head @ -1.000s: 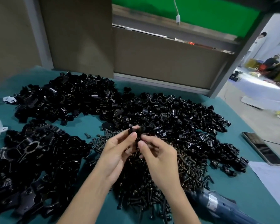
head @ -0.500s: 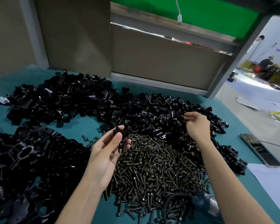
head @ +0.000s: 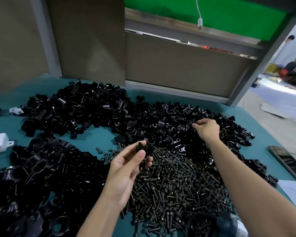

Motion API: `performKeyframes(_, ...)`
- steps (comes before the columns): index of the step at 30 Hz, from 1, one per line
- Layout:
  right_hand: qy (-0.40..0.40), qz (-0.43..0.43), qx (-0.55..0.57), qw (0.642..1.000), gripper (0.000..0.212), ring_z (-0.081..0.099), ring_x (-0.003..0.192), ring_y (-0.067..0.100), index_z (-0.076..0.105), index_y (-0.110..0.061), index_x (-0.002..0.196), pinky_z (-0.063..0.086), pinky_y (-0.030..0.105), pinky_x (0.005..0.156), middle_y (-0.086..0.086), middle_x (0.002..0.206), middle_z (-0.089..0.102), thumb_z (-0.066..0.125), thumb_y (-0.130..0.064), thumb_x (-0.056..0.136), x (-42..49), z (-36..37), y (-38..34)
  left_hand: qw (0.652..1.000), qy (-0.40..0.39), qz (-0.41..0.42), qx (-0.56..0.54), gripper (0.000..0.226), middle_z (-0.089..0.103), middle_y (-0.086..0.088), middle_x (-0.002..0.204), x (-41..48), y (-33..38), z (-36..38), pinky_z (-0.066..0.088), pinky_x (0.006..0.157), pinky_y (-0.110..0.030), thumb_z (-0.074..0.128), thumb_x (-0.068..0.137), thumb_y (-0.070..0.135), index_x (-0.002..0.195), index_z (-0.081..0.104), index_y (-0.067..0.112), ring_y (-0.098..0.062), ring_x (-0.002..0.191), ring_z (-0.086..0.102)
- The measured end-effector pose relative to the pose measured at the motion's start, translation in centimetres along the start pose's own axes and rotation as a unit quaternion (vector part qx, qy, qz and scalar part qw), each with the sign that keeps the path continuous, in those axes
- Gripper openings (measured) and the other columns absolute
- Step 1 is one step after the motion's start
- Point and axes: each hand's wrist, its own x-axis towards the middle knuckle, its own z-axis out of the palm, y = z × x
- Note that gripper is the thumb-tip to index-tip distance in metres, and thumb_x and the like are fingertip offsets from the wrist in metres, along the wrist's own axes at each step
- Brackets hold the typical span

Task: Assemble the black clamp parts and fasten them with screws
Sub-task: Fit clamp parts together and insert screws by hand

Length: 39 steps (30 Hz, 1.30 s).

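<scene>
Left hand (head: pixel 126 168) pinches a clamp part (head: pixel 143 148) over the screws (head: pixel 178 185); right hand (head: pixel 206 131) pinches a pile piece (head: pixel 193 125); phone (head: pixel 287 159) by worktop (head: pixel 5 129) edge.

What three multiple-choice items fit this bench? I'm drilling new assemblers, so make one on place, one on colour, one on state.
1. The right hand reaches into: A the screw pile; B the pile of black clamp parts; C the phone.
2. The table cover is: A red; B white; C teal.
3. The left hand: A lies flat; B pinches a black clamp part; C grips a drill.
Answers: 1 B, its fingers are among the parts beyond the screws; 2 C, teal shows between the piles; 3 B, thumb and fingers hold the part up.
</scene>
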Motion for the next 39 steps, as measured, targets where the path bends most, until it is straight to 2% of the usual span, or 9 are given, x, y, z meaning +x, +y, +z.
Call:
performKeyframes(6,0.107,-0.076,0.111,0.985,0.007,0.071,0.084,0.024,0.057,-0.017,0.092,0.056,0.037,0.079,0.011,0.088,0.072,0.063,-0.012,0.093,-3.5,-1.2,-1.3,1.000,-0.003,0.002,0.007,0.041,0.075,-0.008,0.101,0.0,-0.3,0.0,0.059,0.085,-0.032,0.081,0.068,0.027,0.107,0.077,0.015,-0.026,0.096,0.073)
performKeyframes(9,0.060,-0.161,0.208,0.963,0.024,0.073,0.079,0.014,0.054,-0.022,0.086,0.059,0.027,0.073,0.008,0.088,0.072,0.063,-0.001,0.092,-8.2,-1.6,-2.4,1.000,-0.005,-0.006,0.010,0.046,0.074,-0.016,0.111,-0.2,-0.3,0.3,0.036,0.111,-0.058,0.082,0.066,0.028,0.108,0.075,0.009,-0.031,0.101,0.072)
performKeyframes(12,-0.031,-0.251,0.219,0.942,0.031,0.072,0.089,0.012,0.062,-0.021,0.086,0.057,0.021,0.079,-0.001,0.093,0.073,0.065,0.010,0.083,-13.5,-0.9,-3.1,1.000,-0.009,-0.022,0.007,0.053,0.072,-0.015,0.119,-0.3,-0.4,0.8,0.026,0.117,-0.064,0.079,0.068,0.026,0.114,0.067,0.002,-0.030,0.104,0.072)
performKeyframes(15,-0.048,-0.298,0.237,0.923,0.029,0.071,0.091,0.009,0.067,-0.015,0.087,0.054,0.020,0.081,-0.005,0.093,0.073,0.066,0.013,0.079,-17.4,0.7,-3.2,0.999,0.002,-0.042,0.005,0.047,0.073,-0.015,0.116,-0.5,-0.4,1.3,0.030,0.115,-0.058,0.077,0.071,0.026,0.113,0.066,0.007,-0.025,0.104,0.070)
performKeyframes(19,-0.022,-0.318,0.238,0.918,0.035,0.069,0.095,0.005,0.065,-0.023,0.090,0.053,0.019,0.083,-0.012,0.095,0.072,0.069,0.011,0.080,-19.8,2.0,-3.1,0.998,0.023,-0.059,-0.009,0.034,0.073,-0.003,0.097,-0.9,-0.5,1.4,0.043,0.087,-0.034,0.077,0.070,0.027,0.102,0.067,0.018,-0.016,0.093,0.065)
performKeyframes(22,-0.062,-0.333,0.212,0.917,0.030,0.068,0.099,0.006,0.068,-0.021,0.098,0.054,0.023,0.088,-0.014,0.099,0.071,0.072,0.005,0.083,-20.1,2.1,-2.6,0.998,0.043,-0.044,-0.031,0.033,0.073,-0.003,0.094,-0.7,-0.4,1.2,0.044,0.096,-0.038,0.074,0.073,0.024,0.102,0.064,0.013,-0.019,0.096,0.066)
performKeyframes(29,-0.112,-0.265,0.281,0.916,0.019,0.073,0.086,0.019,0.071,-0.016,0.102,0.059,0.035,0.080,-0.006,0.092,0.074,0.079,-0.017,0.084,-21.2,2.3,-2.6,0.999,0.032,0.003,0.016,0.027,0.074,0.005,0.083,-0.7,-0.3,1.0,0.056,0.073,-0.022,0.071,0.076,0.024,0.100,0.063,0.015,-0.007,0.080,0.071)
performKeyframes(32,-0.117,-0.224,0.302,0.919,0.018,0.073,0.088,0.019,0.071,-0.017,0.099,0.059,0.043,0.083,-0.003,0.094,0.074,0.078,-0.010,0.084,-21.2,2.6,-2.4,0.999,0.026,0.015,0.034,0.026,0.076,0.003,0.090,-0.7,-0.3,0.9,0.057,0.079,-0.023,0.071,0.078,0.023,0.102,0.065,0.014,-0.009,0.087,0.072)
performKeyframes(39,-0.092,-0.248,0.331,0.906,0.024,0.069,0.101,0.008,0.069,-0.020,0.109,0.052,0.017,0.087,-0.011,0.106,0.073,0.071,-0.006,0.089,-21.0,2.4,-2.1,0.999,0.022,0.009,0.039,0.037,0.076,-0.009,0.108,-0.7,-0.1,1.1,0.058,0.084,-0.026,0.075,0.077,0.021,0.113,0.073,0.012,-0.023,0.100,0.073)
